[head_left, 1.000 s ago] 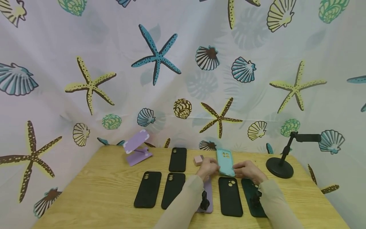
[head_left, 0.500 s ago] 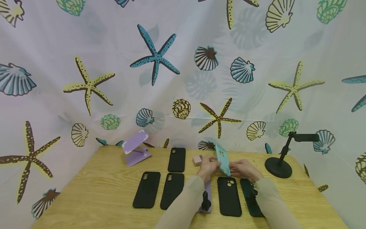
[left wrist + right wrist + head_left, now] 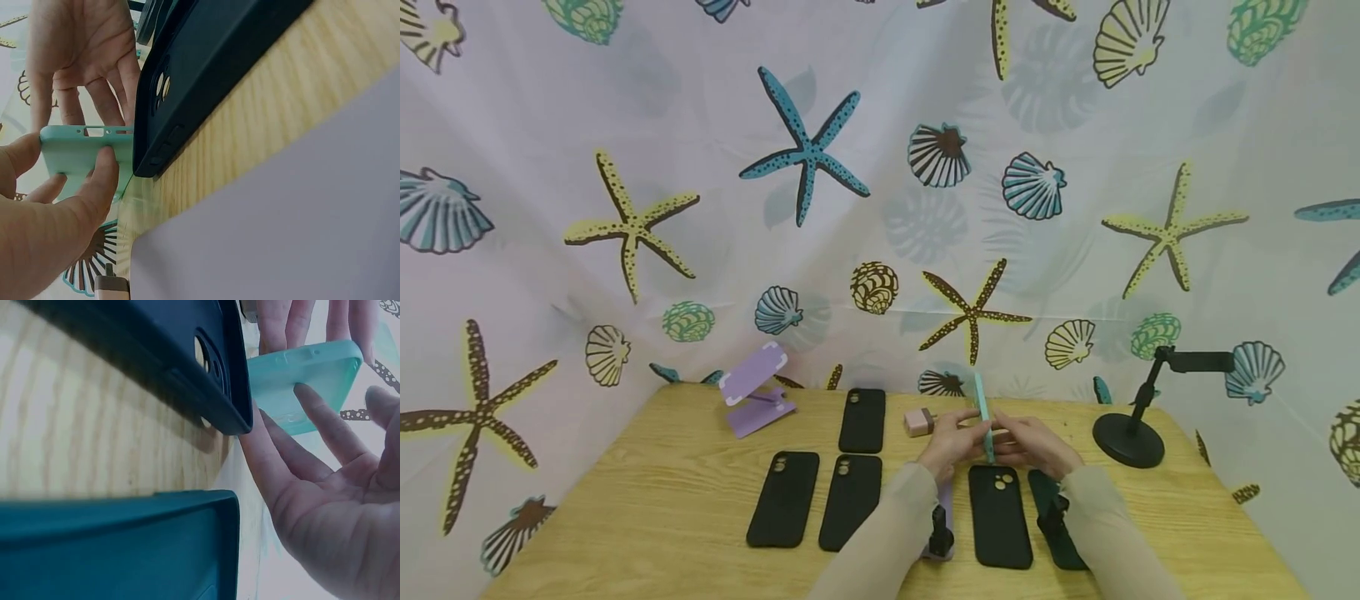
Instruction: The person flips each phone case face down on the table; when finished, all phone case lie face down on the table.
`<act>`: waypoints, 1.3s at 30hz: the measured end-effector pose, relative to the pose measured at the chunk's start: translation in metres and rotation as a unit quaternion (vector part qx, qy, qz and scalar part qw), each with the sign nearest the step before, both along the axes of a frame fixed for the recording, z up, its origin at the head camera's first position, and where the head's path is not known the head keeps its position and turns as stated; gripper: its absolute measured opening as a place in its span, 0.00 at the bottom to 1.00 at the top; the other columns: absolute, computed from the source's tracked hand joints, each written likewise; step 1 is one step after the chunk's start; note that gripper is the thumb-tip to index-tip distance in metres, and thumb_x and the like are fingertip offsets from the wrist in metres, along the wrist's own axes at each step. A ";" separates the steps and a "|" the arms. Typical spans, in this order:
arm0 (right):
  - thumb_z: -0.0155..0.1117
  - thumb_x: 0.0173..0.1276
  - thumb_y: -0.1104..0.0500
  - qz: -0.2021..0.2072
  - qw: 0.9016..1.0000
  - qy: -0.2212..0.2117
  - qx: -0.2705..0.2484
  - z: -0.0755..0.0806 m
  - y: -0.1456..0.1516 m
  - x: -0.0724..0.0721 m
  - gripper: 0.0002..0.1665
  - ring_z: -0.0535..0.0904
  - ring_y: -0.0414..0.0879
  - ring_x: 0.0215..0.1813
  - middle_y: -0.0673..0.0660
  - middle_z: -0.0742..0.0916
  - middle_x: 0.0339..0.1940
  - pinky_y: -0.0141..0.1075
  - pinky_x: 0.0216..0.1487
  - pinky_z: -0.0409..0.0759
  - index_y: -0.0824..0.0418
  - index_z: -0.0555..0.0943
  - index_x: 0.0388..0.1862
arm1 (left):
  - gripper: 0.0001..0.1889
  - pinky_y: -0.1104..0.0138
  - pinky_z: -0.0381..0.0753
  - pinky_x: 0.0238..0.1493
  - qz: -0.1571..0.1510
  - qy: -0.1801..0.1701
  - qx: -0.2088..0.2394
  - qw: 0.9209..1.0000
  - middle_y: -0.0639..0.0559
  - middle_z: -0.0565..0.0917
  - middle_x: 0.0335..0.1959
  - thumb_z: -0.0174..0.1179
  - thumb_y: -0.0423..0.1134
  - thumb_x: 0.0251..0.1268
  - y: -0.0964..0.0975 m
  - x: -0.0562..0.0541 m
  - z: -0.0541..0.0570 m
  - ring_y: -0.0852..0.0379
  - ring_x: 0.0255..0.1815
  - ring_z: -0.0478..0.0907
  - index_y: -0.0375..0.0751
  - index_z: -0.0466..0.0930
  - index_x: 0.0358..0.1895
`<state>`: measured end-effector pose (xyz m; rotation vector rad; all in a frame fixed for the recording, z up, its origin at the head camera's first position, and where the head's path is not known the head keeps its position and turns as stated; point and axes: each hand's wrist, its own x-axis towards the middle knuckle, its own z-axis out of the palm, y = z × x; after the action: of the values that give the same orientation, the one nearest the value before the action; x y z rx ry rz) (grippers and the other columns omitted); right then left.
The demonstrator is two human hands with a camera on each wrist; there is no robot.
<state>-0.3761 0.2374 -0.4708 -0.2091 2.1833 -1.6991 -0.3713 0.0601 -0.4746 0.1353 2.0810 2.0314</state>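
Note:
A mint-green phone case [image 3: 982, 398] stands on edge between both hands, seen nearly edge-on from the head. My left hand [image 3: 951, 447] pinches it, with the thumb at its edge and fingertips against one broad face in the left wrist view. From the other side my right hand [image 3: 1037, 443] touches the case; in the right wrist view a fingertip presses its hollow inside while the thumb stays off it. Just below the hands lies a black phone case [image 3: 1002, 517]. A dark green case [image 3: 1060, 533] lies partly under the right wrist, and a purple one [image 3: 946, 500] under the left.
Three more black cases lie left of the arms, among them a rear one [image 3: 862, 421]. A pink charger plug [image 3: 917, 422] sits beside the left hand. A purple phone stand [image 3: 756, 392] is at back left, a black stand [image 3: 1129, 439] at right. A patterned curtain hangs behind.
The mint-green case has turned from showing its back with the camera holes to nearly edge-on. Both hands have closed in around it, the right one moving left.

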 end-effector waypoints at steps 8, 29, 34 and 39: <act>0.52 0.76 0.42 -0.035 0.999 -0.005 0.014 0.001 -0.002 -0.001 0.37 0.83 0.58 0.56 0.73 0.80 0.60 0.47 0.54 0.83 0.70 0.68 0.70 | 0.23 0.57 0.84 0.52 -0.024 -0.003 -0.014 1.000 0.44 0.81 0.55 0.58 0.44 0.72 0.000 0.000 -0.002 0.50 0.53 0.82 0.47 0.73 0.68; 0.50 0.78 0.59 -0.074 0.997 0.028 -0.021 0.009 0.002 -0.004 0.29 0.87 0.51 0.47 0.71 0.82 0.57 0.49 0.56 0.82 0.70 0.62 0.73 | 0.25 0.63 0.81 0.44 -0.068 -0.012 -0.089 0.994 0.36 0.75 0.64 0.55 0.23 0.65 -0.007 0.000 0.000 0.55 0.45 0.77 0.43 0.76 0.65; 0.51 0.77 0.62 -0.092 0.995 0.028 -0.023 0.008 0.003 -0.005 0.29 0.87 0.52 0.47 0.74 0.81 0.57 0.49 0.54 0.83 0.70 0.61 0.74 | 0.22 0.62 0.82 0.48 -0.063 -0.014 -0.105 0.992 0.35 0.76 0.62 0.54 0.24 0.65 -0.011 0.000 0.001 0.53 0.48 0.80 0.39 0.78 0.62; 0.50 0.77 0.63 -0.091 0.995 0.035 -0.020 0.006 0.006 -0.004 0.30 0.86 0.52 0.50 0.75 0.78 0.60 0.49 0.55 0.83 0.70 0.60 0.74 | 0.20 0.63 0.82 0.47 -0.057 -0.014 -0.115 0.992 0.37 0.76 0.61 0.54 0.24 0.65 -0.012 0.000 0.002 0.53 0.47 0.81 0.35 0.79 0.60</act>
<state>-0.3803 0.2434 -0.4644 -0.0836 2.2807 -1.8607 -0.3717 0.0477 -0.4730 0.1799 2.2150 1.7059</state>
